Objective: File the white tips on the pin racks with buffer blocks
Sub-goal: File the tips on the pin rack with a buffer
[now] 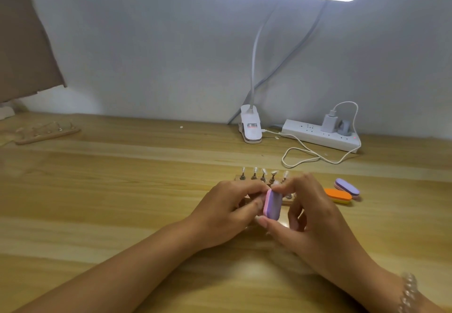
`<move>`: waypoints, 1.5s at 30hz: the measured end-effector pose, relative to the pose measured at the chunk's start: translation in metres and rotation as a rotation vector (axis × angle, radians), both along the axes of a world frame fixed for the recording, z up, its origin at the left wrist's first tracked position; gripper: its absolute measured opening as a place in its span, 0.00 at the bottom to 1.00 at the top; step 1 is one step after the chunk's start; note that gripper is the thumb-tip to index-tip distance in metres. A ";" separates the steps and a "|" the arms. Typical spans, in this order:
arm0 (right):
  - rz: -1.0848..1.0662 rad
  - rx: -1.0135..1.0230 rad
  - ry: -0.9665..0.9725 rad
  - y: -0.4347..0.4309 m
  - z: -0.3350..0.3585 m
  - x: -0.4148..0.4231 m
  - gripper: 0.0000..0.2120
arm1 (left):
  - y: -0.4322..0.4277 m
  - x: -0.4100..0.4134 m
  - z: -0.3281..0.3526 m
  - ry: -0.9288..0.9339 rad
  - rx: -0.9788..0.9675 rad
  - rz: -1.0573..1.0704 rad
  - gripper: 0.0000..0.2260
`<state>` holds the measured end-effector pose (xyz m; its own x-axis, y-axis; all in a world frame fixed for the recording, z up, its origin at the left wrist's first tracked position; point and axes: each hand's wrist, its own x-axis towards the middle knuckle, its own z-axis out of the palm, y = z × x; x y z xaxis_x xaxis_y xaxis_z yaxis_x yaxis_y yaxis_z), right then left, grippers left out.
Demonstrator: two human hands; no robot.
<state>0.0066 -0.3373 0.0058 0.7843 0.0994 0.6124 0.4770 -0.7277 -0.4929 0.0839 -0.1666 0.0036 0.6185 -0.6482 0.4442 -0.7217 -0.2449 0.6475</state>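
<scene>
our right hand (315,217) pinches the small pink and purple foam buffer block (272,205), long side pointing away from us at the wooden pin rack (237,178) just behind (white tips (263,173) up). our left hand (227,207) curls beside it; we cannot tell its hold

- Held buffer block (272,204): pink edge, lilac face.
- Second buffer block (338,195), at its 3 o'clock: orange over yellow.
- Third buffer block (347,187), at 2 o'clock: lilac top, dark middle stripe, pink base.
- Pin rack (237,178), at 12 o'clock: tan wood, dark pins, white tips (254,169).
- Table (122,190): honey-coloured wood with long pale and darker grain bands.
- Power strip (320,138), at 1 o'clock: white, one red light.
- Bracelet (407,293), at 5 o'clock: clear, pale beads.
</scene>
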 end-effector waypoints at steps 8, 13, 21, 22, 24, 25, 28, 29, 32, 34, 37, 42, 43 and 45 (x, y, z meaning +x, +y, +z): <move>-0.041 0.023 0.006 0.001 0.002 -0.001 0.18 | 0.000 -0.001 0.001 -0.027 -0.023 0.016 0.06; -0.032 0.233 0.082 -0.005 0.005 0.003 0.17 | -0.001 -0.004 0.001 -0.086 0.037 -0.013 0.06; 0.016 0.235 0.121 -0.003 0.002 0.003 0.15 | -0.001 -0.007 0.004 -0.123 0.053 -0.011 0.10; 0.011 0.259 0.142 -0.005 0.003 0.004 0.16 | -0.001 -0.008 0.004 -0.139 0.070 -0.010 0.09; -0.004 0.257 0.137 -0.005 0.004 0.004 0.16 | -0.002 -0.008 0.002 -0.155 0.083 -0.008 0.07; -0.007 0.232 0.113 -0.004 0.004 0.003 0.15 | -0.001 -0.007 0.002 -0.152 0.074 -0.002 0.07; -0.018 0.162 0.069 0.000 0.006 0.001 0.12 | -0.001 -0.004 0.001 -0.101 0.019 0.006 0.09; -0.010 0.167 0.074 -0.001 0.007 0.000 0.12 | 0.000 -0.004 0.002 -0.076 -0.004 0.009 0.10; 0.004 0.221 0.097 -0.002 0.008 0.001 0.16 | -0.001 -0.004 0.002 -0.008 -0.039 0.006 0.07; 0.007 0.219 0.094 -0.001 0.008 0.002 0.15 | -0.001 -0.003 0.002 0.023 -0.055 0.004 0.08; -0.018 0.109 0.002 0.000 0.008 0.002 0.16 | 0.000 -0.003 0.004 0.046 -0.090 -0.004 0.09; -0.059 0.224 0.081 -0.003 0.006 0.003 0.16 | -0.001 -0.006 0.002 -0.022 -0.006 -0.015 0.07; -0.064 0.224 0.081 -0.003 0.005 0.003 0.16 | -0.002 -0.007 0.002 -0.024 -0.012 -0.021 0.07; -0.089 0.149 0.035 -0.002 0.006 0.003 0.14 | -0.001 -0.007 0.004 0.001 -0.042 -0.014 0.08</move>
<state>0.0093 -0.3389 0.0113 0.8073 -0.0608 0.5869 0.3947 -0.6839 -0.6137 0.0766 -0.1679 0.0077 0.6097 -0.6376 0.4709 -0.7244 -0.2071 0.6575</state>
